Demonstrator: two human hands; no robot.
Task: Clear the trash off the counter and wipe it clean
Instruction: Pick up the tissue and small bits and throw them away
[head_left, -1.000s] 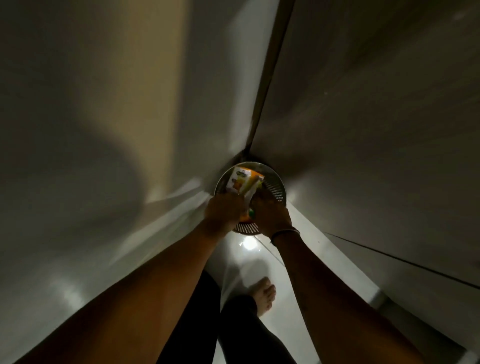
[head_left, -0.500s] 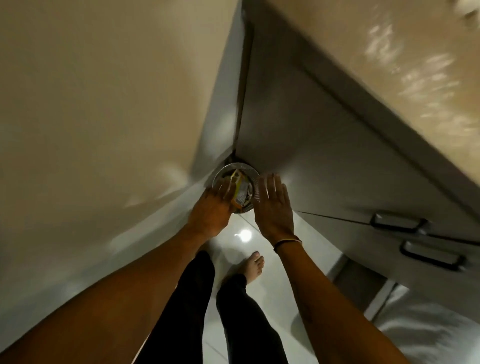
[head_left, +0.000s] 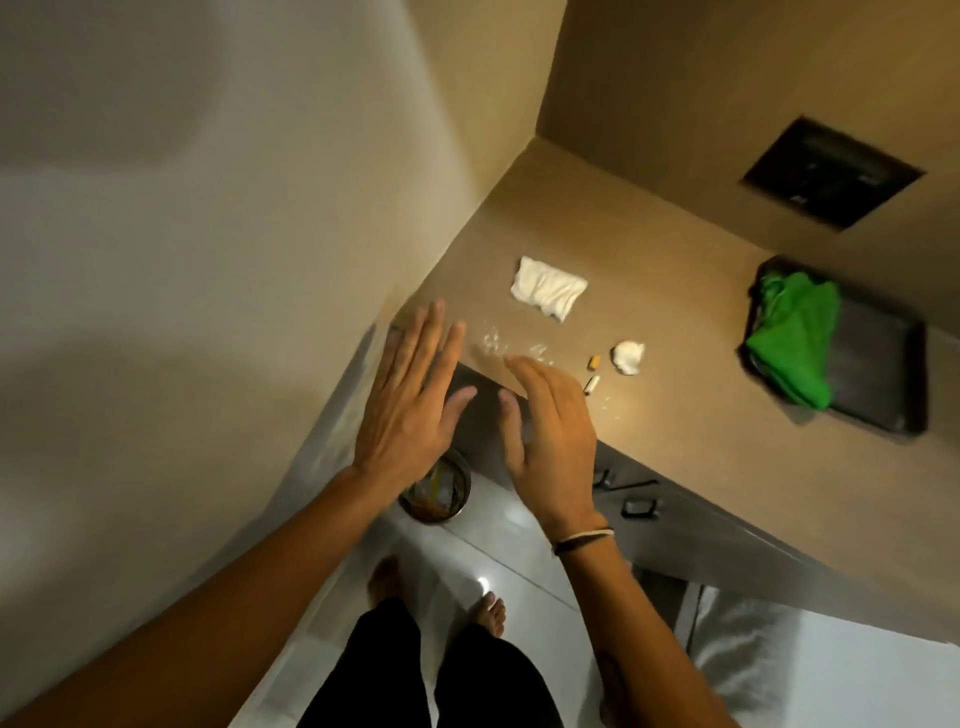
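Crumpled tissue, near counter front edge: light, soft; pinch it anywhere. Your left hand and right hand: spread, empty.

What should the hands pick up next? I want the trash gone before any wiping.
Probably the right hand, open and empty, should reach for the crumpled white wad and the two small scraps beside it: they lie loose on the counter nearest that hand, with the bin just below.
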